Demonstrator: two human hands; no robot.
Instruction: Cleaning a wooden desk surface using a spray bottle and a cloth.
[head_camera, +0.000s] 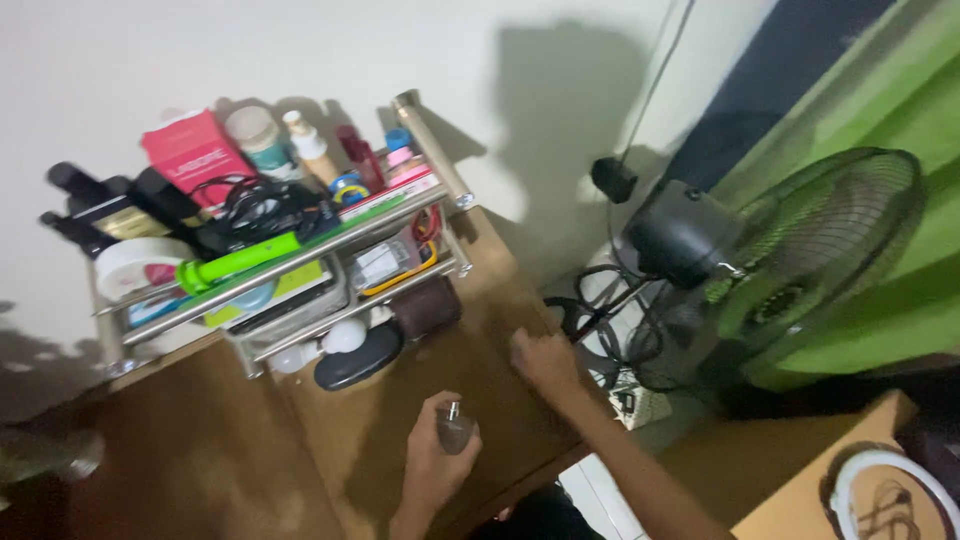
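I have my left hand (435, 462) closed around a small glass spray bottle (455, 428), held upright just above the brown wooden table (200, 450), cap end pointing up. My right hand (545, 358) rests on the table near its far edge, fingers curled into a loose fist with nothing in it, as far as the blur lets me tell. The bottle is off the crowded metal rack (300, 260) and well clear of it; it is not yet set down anywhere. A black fan (780, 270) stands to the right.
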